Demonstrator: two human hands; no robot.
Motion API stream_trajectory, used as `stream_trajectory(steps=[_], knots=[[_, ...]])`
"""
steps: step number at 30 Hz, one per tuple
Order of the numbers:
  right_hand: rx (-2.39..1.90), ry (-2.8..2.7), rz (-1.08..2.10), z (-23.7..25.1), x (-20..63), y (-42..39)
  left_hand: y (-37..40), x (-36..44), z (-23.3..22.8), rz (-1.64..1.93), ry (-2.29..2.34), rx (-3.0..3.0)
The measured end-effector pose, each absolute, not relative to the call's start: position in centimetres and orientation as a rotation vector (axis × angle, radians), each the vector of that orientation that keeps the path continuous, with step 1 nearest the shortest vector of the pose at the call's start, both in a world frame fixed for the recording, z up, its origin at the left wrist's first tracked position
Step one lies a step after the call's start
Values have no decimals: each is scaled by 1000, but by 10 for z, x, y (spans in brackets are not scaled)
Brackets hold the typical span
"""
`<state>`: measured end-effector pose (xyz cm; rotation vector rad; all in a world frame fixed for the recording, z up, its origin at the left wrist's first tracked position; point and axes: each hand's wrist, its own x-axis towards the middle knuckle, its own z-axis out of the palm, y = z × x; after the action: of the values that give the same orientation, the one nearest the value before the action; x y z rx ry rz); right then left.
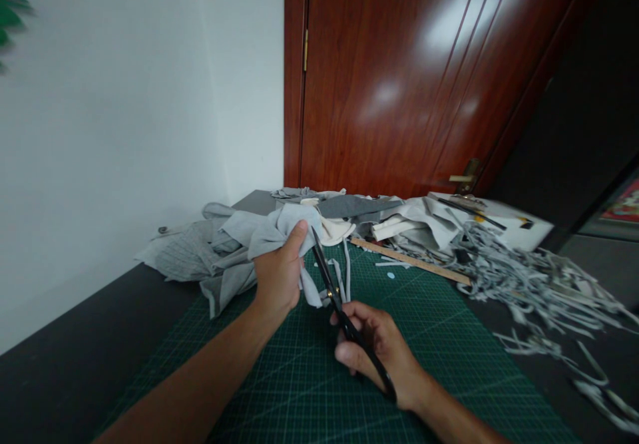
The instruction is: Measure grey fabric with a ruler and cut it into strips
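Observation:
My left hand [280, 274] grips a bunched piece of light grey fabric [284, 225], thumb on top, above the cutting mat. Black scissors [327, 277] are in my right hand [377, 344], its fingers around the handles. Their blades point up and away, with the tip close beside the cloth at my left thumb. Narrow grey strips [347, 271] hang down behind the blades. Whether the blades touch the fabric I cannot tell.
A green gridded cutting mat [399, 377] covers the dark table. Grey cloth [184, 251] is heaped at the left. A wooden ruler [414, 261] lies across the back, near piled cut strips [519, 277] and a white box [536, 221]. Behind stands a brown door [389, 84].

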<state>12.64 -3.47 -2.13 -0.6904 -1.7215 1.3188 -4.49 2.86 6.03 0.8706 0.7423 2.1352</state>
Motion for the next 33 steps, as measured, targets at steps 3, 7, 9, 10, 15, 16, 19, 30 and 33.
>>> stream_trajectory(steps=[3,7,9,10,15,16,19,30,33], knots=[[-686,-1713,1319,-22,126,-35,29,-45,60,2132,723,880],[-688,-1675,1335,-22,125,-35,29,-45,61,2134,700,844],[-696,-1662,1334,-22,124,-35,28,-45,61,2130,705,826],[-698,-1659,1332,-21,124,-36,28,-45,61,2127,711,821],[-725,-1657,1341,-19,123,-37,29,-44,58,2117,696,854],[-736,-1654,1346,-19,123,-37,30,-43,58,2119,688,862],[-756,-1640,1352,-20,123,-39,31,-43,56,2135,708,845],[-795,-1625,1260,-18,123,-37,27,-52,70,1936,584,855],[-813,-1612,1246,-17,123,-37,22,-56,76,1657,619,808]])
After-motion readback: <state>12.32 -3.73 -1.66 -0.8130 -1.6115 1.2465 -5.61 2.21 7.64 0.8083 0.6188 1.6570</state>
